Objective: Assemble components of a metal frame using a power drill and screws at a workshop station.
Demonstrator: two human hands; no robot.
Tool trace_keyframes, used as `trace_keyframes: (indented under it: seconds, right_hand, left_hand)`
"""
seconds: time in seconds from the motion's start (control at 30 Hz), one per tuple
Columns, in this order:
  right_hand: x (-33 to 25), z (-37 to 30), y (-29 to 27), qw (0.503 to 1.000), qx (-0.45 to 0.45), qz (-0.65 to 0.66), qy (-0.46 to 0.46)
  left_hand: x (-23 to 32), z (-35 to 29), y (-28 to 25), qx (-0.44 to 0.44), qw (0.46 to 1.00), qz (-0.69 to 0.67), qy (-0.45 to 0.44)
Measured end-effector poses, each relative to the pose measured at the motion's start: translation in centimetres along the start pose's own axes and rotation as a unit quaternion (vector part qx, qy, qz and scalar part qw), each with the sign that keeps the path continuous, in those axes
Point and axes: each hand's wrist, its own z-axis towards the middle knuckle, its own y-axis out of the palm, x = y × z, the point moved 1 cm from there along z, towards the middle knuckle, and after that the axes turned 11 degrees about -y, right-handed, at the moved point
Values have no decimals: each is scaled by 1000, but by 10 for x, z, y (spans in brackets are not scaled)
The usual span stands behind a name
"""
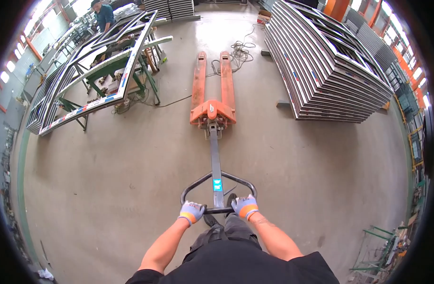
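Note:
An orange pallet jack [213,111] stands on the floor ahead of me, its two forks pointing away and bearing no load. Its grey shaft runs back toward me and ends in a black loop handle [217,211]. My left hand [192,211], in a light glove with an orange cuff, is wrapped round the left end of the grip bar. On the right end my right hand [245,206], gloved alike, is closed in the same way. The shaft carries a small blue label. My shoes show partly beneath the handle.
At the right, a tall stack of metal frames [328,90] rests on blocks. To the left, a large frame [91,106] lies over green trestles [108,78], with a person [103,16] behind. A tangled cable [240,52] lies beside the forks. Green metal stands [377,251] are at the lower right.

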Motion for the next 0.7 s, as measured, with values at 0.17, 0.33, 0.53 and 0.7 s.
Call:
trace_keyframes:
  seconds: [0.17, 0.33, 0.53, 0.7]
  right_hand:
    - [0, 30, -133, 990, 135, 21, 24]
    - [-13, -3, -84, 993, 115, 36, 14]
    - [-7, -26, 34, 995, -75, 60, -3]
    - [-9, 9, -114, 993, 112, 18, 13]
  left_hand:
    - [6, 13, -136, 153, 985, -53, -61]
    - [4, -9, -58, 84, 996, -18, -40]
    - [8, -18, 44, -82, 996, -20, -2]
    - [9, -7, -100, 108, 992, -18, -66]
